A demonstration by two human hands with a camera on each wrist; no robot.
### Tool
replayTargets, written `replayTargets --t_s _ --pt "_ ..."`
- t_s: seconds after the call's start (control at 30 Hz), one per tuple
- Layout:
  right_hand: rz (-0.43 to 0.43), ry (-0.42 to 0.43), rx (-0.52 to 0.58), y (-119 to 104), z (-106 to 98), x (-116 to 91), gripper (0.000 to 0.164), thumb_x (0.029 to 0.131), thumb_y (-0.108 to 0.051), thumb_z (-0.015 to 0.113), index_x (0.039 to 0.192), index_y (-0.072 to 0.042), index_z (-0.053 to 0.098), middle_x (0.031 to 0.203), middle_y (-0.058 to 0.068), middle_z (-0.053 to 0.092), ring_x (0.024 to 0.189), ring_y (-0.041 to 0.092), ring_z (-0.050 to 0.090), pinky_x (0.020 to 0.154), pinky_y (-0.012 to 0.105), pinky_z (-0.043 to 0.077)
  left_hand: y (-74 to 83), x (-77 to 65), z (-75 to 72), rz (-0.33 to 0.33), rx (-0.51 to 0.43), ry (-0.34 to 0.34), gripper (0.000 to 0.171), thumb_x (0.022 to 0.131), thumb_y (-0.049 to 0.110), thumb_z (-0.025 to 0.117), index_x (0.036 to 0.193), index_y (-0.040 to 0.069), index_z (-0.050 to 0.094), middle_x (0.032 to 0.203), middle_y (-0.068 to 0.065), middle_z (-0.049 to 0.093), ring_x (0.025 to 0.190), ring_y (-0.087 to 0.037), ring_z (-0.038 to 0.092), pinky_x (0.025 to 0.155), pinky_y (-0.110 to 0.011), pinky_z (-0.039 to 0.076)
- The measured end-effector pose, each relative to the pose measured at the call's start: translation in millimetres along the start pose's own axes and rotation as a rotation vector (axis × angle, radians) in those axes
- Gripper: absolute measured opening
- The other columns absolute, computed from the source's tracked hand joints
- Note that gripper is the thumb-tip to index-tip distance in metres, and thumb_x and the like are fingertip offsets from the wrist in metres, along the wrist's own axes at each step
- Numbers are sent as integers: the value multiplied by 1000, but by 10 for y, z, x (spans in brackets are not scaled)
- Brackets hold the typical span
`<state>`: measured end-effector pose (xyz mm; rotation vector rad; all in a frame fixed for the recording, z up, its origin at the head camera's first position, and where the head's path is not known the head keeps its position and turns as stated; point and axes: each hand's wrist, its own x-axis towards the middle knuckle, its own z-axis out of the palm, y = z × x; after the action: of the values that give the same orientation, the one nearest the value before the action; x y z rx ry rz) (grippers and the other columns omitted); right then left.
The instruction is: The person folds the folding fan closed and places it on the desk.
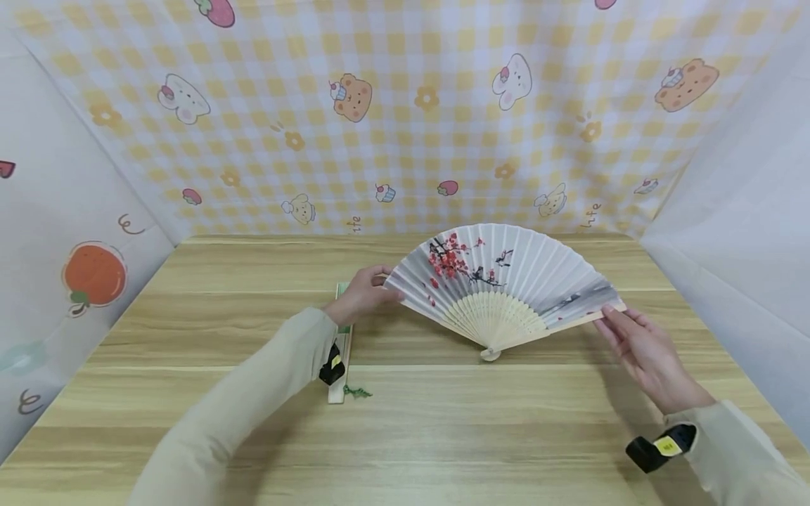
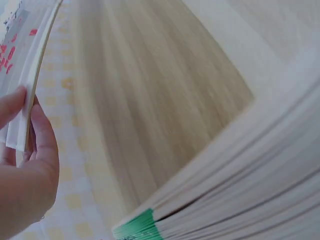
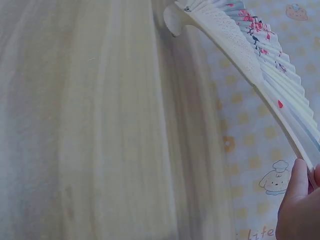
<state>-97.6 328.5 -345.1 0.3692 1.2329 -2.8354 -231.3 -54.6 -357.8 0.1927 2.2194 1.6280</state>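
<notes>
A folding fan [image 1: 538, 260] is spread wide between my two hands, its pale leaf painted with red blossoms and small birds. My left hand [image 1: 363, 294] pinches the fan's left outer edge, thumb on the front, as the left wrist view shows. At the opposite end, my right hand [image 1: 645, 351] pinches the right outer rib between thumb and fingers. The pierced wooden ribs meet at a pivot [image 1: 490, 354] that points toward me. Under my left wrist lies a second, folded fan [image 1: 338, 390] with green parts and a green tassel [image 1: 358, 392], partly hidden by the sleeve.
The wood-grain table [image 1: 443, 436] carries both fans. A yellow checked cloth [image 1: 405, 140] with cartoon animals hangs along its back edge. White cloth panels stand at the left [image 1: 38, 211] and right [image 1: 747, 232] sides.
</notes>
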Motion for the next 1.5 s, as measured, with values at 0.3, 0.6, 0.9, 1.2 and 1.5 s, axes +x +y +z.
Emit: replayTargets --t_s 0.3,0.6,0.9,1.2,1.5 --pt "-64 -8 47 22 183 100 12 84 10 49 76 3 52 85 9 57 81 16 62 79 24 48 38 -121 -79 1 -198 102 48 78 -1 62 122 2 43 116 -18 53 95 -25 57 87 -38 45" --pt "-42 -44 54 105 402 215 8 85 7 51 80 3 56 88 9 57 81 18 61 80 24 47 60 -224 -232 69 -302 220 49 81 0 59 127 7 41 117 -15 53 99 -23 55 91 -37 42" --pt "-16 -62 38 169 589 285 7 85 5 52 80 1 51 90 7 54 83 16 59 83 24 46 130 -307 -341 166 -440 332 48 81 -3 57 125 6 42 109 -8 55 92 -14 55 82 -24 47" --pt "-35 -89 35 192 723 326 7 85 3 54 89 1 49 93 7 53 85 15 59 86 24 44 236 -331 -412 224 -634 383 43 82 -7 55 122 3 43 109 -9 54 96 -17 55 84 -25 46" --pt "-54 -110 62 265 787 370 11 84 6 53 93 0 56 94 9 60 86 18 61 83 26 46 223 -364 -452 256 -775 404 42 81 -9 55 120 2 44 108 -10 56 95 -18 57 84 -26 46"
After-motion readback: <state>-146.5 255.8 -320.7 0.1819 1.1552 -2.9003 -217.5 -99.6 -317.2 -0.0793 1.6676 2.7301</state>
